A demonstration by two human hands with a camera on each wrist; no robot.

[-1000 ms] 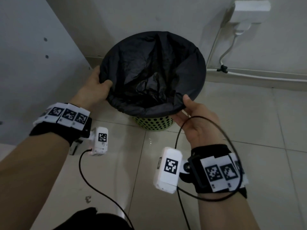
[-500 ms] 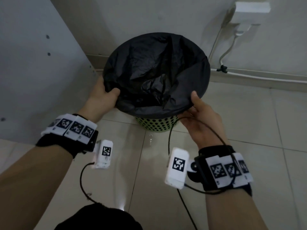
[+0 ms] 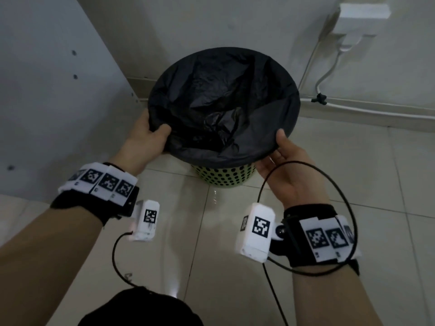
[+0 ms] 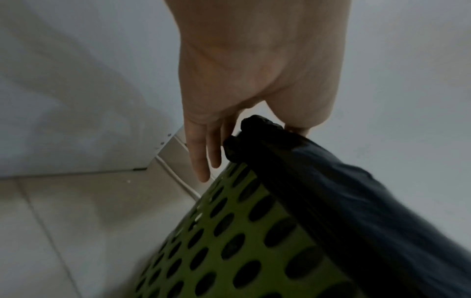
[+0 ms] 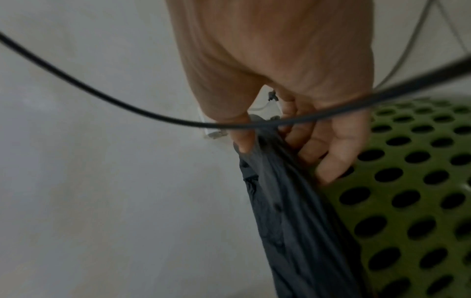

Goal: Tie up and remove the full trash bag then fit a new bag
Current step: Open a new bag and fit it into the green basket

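I see a floor (image 3: 353, 231) made of big pale tiles with thin lines between them. It is shiny and shows a small bright spot of light. A green bin (image 3: 223, 176) with round black holes stands right on the floor. A black bag (image 3: 270, 118) covers the top of the bin. Behind the bin, the floor meets a pale wall (image 3: 211, 20). To the left of the bin, a white panel (image 3: 58, 90) comes down to the floor.
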